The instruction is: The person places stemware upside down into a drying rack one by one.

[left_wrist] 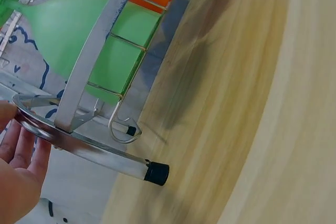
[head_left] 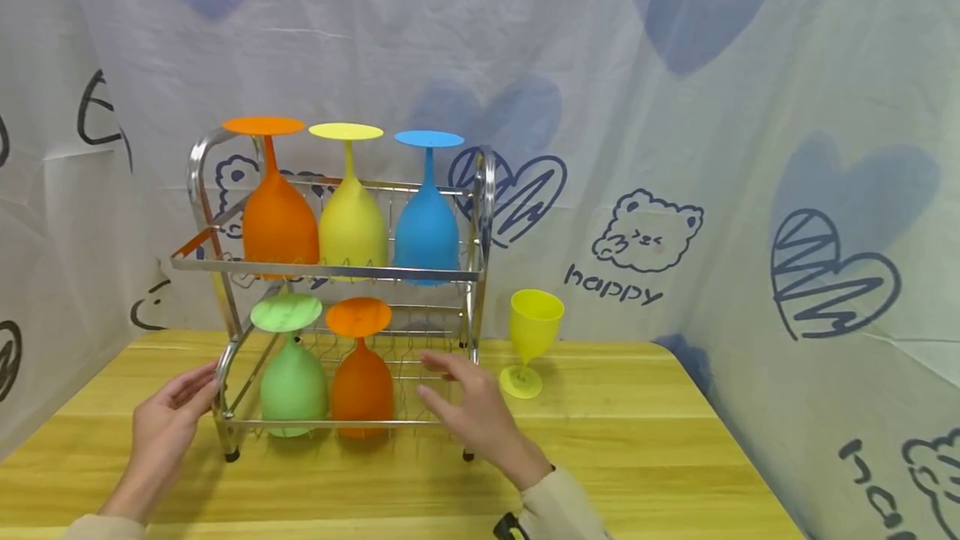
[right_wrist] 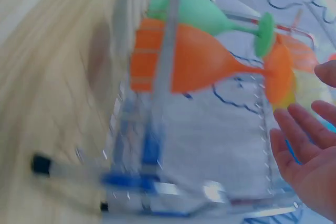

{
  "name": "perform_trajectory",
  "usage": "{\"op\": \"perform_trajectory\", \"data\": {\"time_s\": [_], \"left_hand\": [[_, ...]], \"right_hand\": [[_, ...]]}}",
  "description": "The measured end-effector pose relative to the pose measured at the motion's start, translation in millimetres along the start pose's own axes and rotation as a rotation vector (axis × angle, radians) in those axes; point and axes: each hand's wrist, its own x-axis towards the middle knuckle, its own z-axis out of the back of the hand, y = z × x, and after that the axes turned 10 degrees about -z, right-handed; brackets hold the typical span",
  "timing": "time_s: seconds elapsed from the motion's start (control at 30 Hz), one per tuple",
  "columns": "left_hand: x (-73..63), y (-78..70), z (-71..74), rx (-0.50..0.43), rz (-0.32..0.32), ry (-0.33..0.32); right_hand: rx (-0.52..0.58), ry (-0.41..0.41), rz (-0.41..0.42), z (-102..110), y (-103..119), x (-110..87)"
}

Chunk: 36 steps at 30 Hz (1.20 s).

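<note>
A two-tier chrome rack [head_left: 330, 271] stands on the table with goblets upside down in it. Its upper tier holds an orange goblet [head_left: 280, 219], a pale yellow goblet [head_left: 352, 227] and a blue goblet [head_left: 427, 232]. Below sit a green goblet [head_left: 294, 382] and a second orange goblet [head_left: 362, 390]. My left hand [head_left: 168, 419] grips the rack's left front leg, thumb and fingers round the tube in the left wrist view. My right hand [head_left: 480, 419], fingers spread and holding nothing, is at the lower tier's right end, beside the orange goblet.
A bright yellow goblet [head_left: 535, 327] stands upright on the wooden table [head_left: 637, 440], right of the rack. A white curtain [head_left: 525, 48] printed with hearts and bears hangs behind the table and along both sides.
</note>
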Motion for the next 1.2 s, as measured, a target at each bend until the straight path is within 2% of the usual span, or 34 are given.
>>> {"op": "perform_trajectory", "data": {"time_s": [0.07,0.17,0.23,0.3,0.47,0.6,0.77,0.87,1.0,1.2], "left_hand": [[-1.5,-1.6,0.3,0.117,-0.009,0.011],[-4.8,-5.8,-0.1,0.267,-0.031,0.032],[-7.9,-9.3,-0.5,0.327,-0.051,0.045],[-11.1,-13.3,-1.5,0.348,-0.068,0.045],[-20.5,-25.3,-6.0,0.320,-0.070,0.011],[-29.2,-34.3,-13.1,0.290,-0.090,0.005],[-42.2,-44.2,-26.9,0.245,-0.157,0.026],[-49.9,-48.6,-34.3,0.231,-0.189,0.063],[-58.2,-51.6,-43.1,0.212,-0.226,0.129],[-69.3,-54.5,-51.4,0.177,-0.274,0.210]], "right_hand": [[-0.003,-0.051,0.040,15,-3,-3.2],[-0.030,-0.129,0.037,35,-12,-7.6],[-0.067,-0.180,0.017,46,-20,-10.6],[-0.106,-0.223,-0.016,56,-30,-13.4],[-0.188,-0.332,-0.111,78,-55,-14.8],[-0.159,-0.394,-0.295,90,-73,-10.0],[-0.014,-0.343,-0.596,92,-92,-0.4],[0.072,-0.307,-0.718,87,-101,6.6],[0.148,-0.301,-0.797,80,-113,13.1],[0.200,-0.304,-0.866,73,-129,17.3]]}}
